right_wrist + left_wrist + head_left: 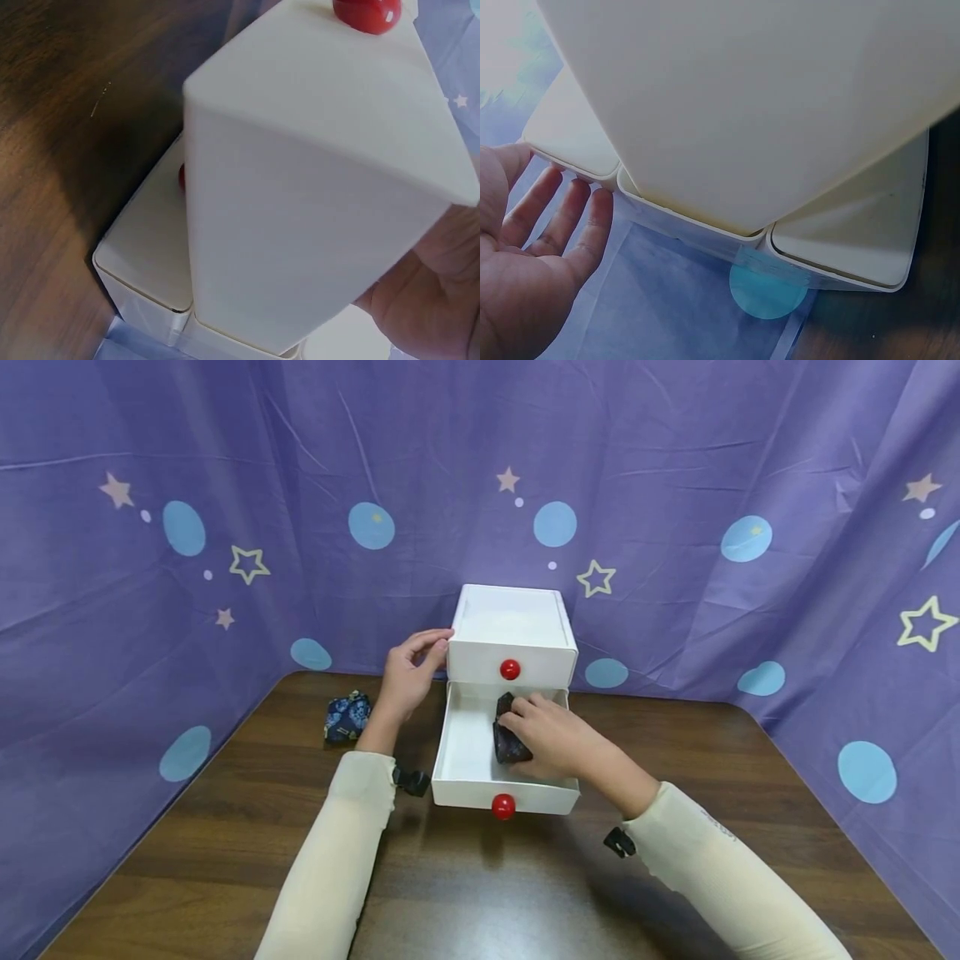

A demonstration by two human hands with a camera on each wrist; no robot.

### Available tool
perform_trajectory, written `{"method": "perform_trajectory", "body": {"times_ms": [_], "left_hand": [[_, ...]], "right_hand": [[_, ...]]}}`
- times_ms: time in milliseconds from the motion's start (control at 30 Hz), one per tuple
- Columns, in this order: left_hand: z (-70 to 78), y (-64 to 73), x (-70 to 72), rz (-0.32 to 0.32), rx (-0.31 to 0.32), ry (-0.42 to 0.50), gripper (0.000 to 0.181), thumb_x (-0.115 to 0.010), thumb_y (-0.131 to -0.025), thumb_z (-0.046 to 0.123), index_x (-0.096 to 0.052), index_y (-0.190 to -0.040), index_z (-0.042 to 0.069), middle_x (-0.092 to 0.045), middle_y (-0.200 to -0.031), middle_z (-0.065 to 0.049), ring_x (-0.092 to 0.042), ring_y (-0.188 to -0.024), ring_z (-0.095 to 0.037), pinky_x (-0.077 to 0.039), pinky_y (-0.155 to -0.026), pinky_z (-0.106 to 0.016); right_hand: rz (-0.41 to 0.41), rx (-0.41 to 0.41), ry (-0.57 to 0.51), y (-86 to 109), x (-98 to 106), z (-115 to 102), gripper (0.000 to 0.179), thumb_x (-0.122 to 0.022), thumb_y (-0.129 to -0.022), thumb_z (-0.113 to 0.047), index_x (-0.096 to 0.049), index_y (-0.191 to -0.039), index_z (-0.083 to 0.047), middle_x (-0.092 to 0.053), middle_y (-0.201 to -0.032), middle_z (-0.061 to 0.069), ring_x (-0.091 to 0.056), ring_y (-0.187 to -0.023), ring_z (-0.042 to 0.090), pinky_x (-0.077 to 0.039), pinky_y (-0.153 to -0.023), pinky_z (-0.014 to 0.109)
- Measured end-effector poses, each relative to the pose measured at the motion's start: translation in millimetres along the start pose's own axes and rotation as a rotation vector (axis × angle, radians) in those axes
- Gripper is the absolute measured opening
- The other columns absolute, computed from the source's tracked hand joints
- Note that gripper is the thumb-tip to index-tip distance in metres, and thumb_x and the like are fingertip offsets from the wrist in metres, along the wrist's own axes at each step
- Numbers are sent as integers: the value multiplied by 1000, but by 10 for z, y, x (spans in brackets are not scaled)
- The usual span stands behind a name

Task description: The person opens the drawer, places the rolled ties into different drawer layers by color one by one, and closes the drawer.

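A white drawer unit (513,614) with red knobs stands on the table, one drawer (467,735) below its top drawer pulled out. My right hand (551,737) reaches into this drawer, fingers and thumb gripping a dark, folded, cloth-like item (507,745). In the right wrist view, the drawer's white side (315,232) hides the fingers and the item; only part of the right hand (431,300) shows. My left hand (411,678) touches the unit's upper left side. In the left wrist view the left hand's fingers (600,225) rest lightly bent along the top section's edge.
A dark blue floral folded item (347,717) lies on the brown wooden table (225,827), left of the left wrist. A purple curtain (450,460) with stars and blue dots hangs close behind the unit and along both sides.
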State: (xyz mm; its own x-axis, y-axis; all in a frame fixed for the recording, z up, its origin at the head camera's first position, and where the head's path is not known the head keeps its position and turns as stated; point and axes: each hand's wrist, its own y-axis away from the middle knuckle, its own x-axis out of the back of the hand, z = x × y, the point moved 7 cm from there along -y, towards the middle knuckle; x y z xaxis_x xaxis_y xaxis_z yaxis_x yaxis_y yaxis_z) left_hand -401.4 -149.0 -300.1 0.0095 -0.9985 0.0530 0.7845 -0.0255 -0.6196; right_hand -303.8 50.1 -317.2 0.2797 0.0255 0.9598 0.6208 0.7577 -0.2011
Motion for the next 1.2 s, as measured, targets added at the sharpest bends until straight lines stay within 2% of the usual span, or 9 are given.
{"method": "perform_trajectory", "body": {"times_ms": [233,400,667,900,1200], "left_hand": [[-19,-2,-6,-3,8,-1,30,-63,-104,16,-70,-128,0,-63,-134,-17,-63,-105,-11,-58,-85,-24],[-6,-13,-18,-2,14,-9,29,-61,-104,12,-69,-128,-3,-62,-134,-20,-63,-102,-10,-57,-84,-23],[254,80,-45,-10,33,-24,30,-60,-104,10,-67,-128,-6,-62,-134,-21,-62,-105,-11,-57,-86,-24],[283,92,-39,-6,22,-33,30,-60,-104,9,-67,-128,-6,-62,-134,-21,-62,-104,-9,-56,-86,-24],[259,91,-42,-1,39,-51,30,-61,-104,13,-69,-128,-4,-63,-134,-19,-62,-105,-13,-57,-89,-32]], "right_hand": [[-27,9,-77,37,24,22,67,-88,-79,-46,-67,-129,-7,-62,-117,7,-56,-106,24,-53,-94,39],[-42,3,-125,62,55,37,66,-87,-80,-49,-69,-129,-9,-62,-117,5,-54,-105,20,-53,-90,36],[-40,18,-136,82,79,30,61,-83,-83,-52,-71,-126,-10,-63,-113,4,-55,-102,19,-53,-86,36],[17,44,-126,110,136,38,52,-78,-88,-51,-74,-121,-11,-65,-105,1,-57,-97,17,-54,-83,35],[88,96,-63,142,178,36,48,-77,-90,-48,-73,-119,-9,-65,-101,2,-59,-92,18,-54,-82,35]]}}
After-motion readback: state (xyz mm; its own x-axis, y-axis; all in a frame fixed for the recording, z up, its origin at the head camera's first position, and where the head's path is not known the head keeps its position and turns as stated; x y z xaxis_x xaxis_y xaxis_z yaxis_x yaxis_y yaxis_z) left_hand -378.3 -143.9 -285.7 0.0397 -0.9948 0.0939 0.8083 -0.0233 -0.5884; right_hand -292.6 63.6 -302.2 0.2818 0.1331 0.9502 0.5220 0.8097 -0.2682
